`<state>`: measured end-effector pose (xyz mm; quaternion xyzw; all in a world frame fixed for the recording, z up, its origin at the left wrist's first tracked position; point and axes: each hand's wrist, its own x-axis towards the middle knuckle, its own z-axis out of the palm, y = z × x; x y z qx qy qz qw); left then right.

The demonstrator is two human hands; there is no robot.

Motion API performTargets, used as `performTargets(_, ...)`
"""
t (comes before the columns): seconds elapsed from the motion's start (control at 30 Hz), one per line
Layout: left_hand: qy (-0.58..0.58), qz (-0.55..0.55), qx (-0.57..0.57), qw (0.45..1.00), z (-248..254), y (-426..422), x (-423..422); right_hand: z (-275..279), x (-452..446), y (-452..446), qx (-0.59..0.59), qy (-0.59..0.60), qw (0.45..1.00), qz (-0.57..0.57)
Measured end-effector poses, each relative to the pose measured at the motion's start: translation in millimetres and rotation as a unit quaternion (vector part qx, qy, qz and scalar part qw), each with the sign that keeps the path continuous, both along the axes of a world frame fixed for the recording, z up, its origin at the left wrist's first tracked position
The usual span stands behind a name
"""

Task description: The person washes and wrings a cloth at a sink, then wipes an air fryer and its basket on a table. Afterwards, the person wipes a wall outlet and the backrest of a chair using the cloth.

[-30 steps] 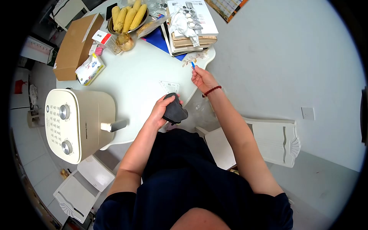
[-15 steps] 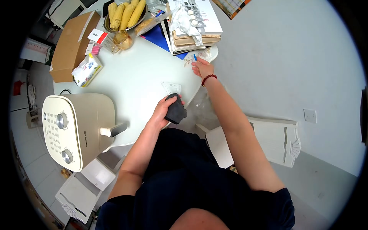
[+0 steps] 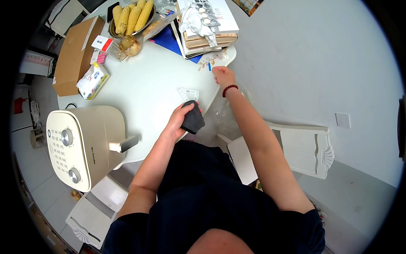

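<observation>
The left hand (image 3: 178, 117) has a firm grasp on a dark grey soft item (image 3: 193, 120), the thumb lying over its top. The right hand (image 3: 224, 77) has its fingers bent loosely, just beside a small blue piece (image 3: 209, 66). I see nothing held in it, but whether thumb and finger are pressed together I cannot tell.

The soft item is at the near edge of the table (image 3: 139, 89), close to a clear triangular ruler (image 3: 182, 90). The blue piece lies on the table near its right corner, by a floral pattern.

For handling so small a piece well, I think the fingertips should meet it lightly around its middle, with the wrist low, because a hasty push could slide it toward the edge. The left grip should be enough to support the soft item, without squeezing it.

Toward the far edge there are a book stack (image 3: 211, 41) and a bowl (image 3: 111, 30) with corn cobs (image 3: 133, 19). On the left side stand a cardboard box (image 3: 72, 55), a tissue pack (image 3: 95, 84) and, nearer, a cream appliance (image 3: 99, 139). White chairs (image 3: 303, 148) stand around, and a pale wall (image 3: 313, 63) is at the right.
</observation>
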<state>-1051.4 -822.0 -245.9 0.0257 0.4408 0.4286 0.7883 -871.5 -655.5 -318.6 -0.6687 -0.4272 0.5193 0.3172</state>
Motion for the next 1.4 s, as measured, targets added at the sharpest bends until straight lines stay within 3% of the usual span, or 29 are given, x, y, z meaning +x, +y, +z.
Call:
performTargets(0.07,-0.001,0.000,-0.004,1.000,1.2,-1.0,-0.3,-18.8,-2.7,4.2,0.101,-0.135,0.984,0.062)
performTargets(0.17,-0.002,0.004,-0.003,1.000,1.8,-1.8,-2.5,3.4,-19.2,2.1,0.163,-0.314,0.932,0.083)
performTargets(0.37,-0.014,0.011,-0.006,1.000,1.1,-3.3,-8.2,15.1,-31.2,16.1,0.056,-0.360,0.920,0.145)
performTargets(0.47,-0.019,0.011,-0.005,1.000,-2.8,-1.7,-9.3,18.1,-29.3,13.7,0.065,-0.349,0.921,0.159)
performTargets(0.53,-0.018,0.008,0.001,1.000,-4.0,0.6,-9.4,20.2,-18.3,7.5,-0.025,-0.048,0.991,0.119)
performTargets(0.57,-0.018,0.005,0.004,1.000,-4.0,1.8,-8.9,21.5,-10.9,2.0,-0.068,0.108,0.987,0.093)
performTargets(0.67,-0.025,-0.012,0.010,1.000,-4.8,7.1,-4.0,72.4,9.5,-32.8,-0.096,0.312,0.939,0.107)
performTargets(0.8,-0.016,-0.051,0.003,0.999,-2.0,11.9,8.8,112.0,32.7,-71.5,-0.068,0.376,0.922,0.063)
performTargets(1.1,-0.011,-0.189,0.020,0.982,6.8,7.9,69.7,122.9,125.0,-175.6,0.029,0.535,0.842,-0.054)
performTargets(1.4,0.041,-0.419,0.062,0.905,0.5,-48.5,171.5,98.1,224.9,-417.8,0.123,0.401,0.849,-0.322)
